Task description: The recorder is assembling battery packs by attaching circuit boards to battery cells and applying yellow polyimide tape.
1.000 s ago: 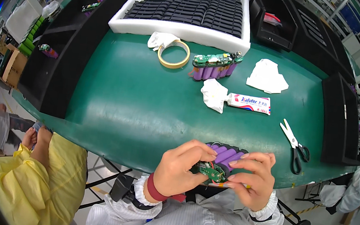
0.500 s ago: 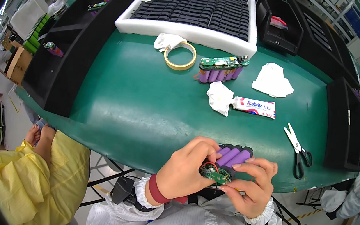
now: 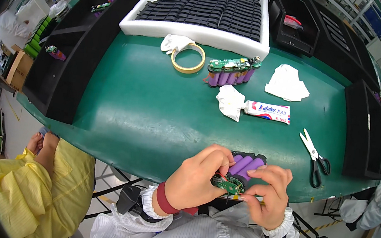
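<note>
Near the front edge of the table I have a battery pack (image 3: 242, 166) with purple cells in a black holder. A green circuit board (image 3: 228, 186) lies at its near end, with a red wire beside it. My left hand (image 3: 199, 178) is closed around the pack's left side, its fingers by the cells and its thumb by the board. My right hand (image 3: 267, 196) has its fingers curled at the pack's right side. Its thumb and fingertips meet the board's right end, where a thin wire shows; whether they pinch that wire is too small to tell.
A second battery pack (image 3: 233, 71) stands farther back. Around it lie a tape roll (image 3: 187, 69), white cloths (image 3: 287, 82), a glue tube (image 3: 267, 111) and scissors (image 3: 314, 157). A white foam tray (image 3: 196, 35) holds black parts. Black racks (image 3: 69, 74) flank the table; a yellow-clothed person (image 3: 47, 187) sits left.
The fingers of my right hand have shifted slightly at the board's right end, and the thumb has come off lower. My left hand keeps its hold. The view has shifted a little.
</note>
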### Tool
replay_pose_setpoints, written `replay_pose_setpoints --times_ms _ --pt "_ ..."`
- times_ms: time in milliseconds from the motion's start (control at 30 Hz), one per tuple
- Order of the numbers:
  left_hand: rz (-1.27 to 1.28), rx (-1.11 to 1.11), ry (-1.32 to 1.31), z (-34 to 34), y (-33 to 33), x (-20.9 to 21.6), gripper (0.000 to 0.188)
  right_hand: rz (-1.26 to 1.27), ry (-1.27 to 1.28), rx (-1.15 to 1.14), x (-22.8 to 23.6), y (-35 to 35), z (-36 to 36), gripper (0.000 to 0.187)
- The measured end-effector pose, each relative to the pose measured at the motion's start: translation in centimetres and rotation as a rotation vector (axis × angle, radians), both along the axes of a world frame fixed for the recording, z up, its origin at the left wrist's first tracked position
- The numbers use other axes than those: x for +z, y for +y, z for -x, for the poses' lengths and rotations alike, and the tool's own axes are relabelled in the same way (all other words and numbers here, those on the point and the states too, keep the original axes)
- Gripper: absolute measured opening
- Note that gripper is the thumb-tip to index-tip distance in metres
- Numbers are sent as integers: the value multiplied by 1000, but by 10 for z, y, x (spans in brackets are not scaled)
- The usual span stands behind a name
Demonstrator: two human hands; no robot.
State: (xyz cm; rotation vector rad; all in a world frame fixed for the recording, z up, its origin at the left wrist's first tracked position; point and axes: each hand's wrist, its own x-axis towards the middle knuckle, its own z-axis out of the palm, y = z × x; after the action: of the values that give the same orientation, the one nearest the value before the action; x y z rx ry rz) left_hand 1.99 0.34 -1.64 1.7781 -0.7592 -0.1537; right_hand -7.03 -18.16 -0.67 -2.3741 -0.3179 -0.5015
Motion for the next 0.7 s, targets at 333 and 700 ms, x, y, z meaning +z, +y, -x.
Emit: replay_pose_setpoints --times_ms 333,700 --pt "7 -1 -31 -2 -1 0 40 11 -16 103 6 -10 -6 23" --pt "4 -20 -41 -6 0 0 40 90 -65 18 7 -7 -11 25"
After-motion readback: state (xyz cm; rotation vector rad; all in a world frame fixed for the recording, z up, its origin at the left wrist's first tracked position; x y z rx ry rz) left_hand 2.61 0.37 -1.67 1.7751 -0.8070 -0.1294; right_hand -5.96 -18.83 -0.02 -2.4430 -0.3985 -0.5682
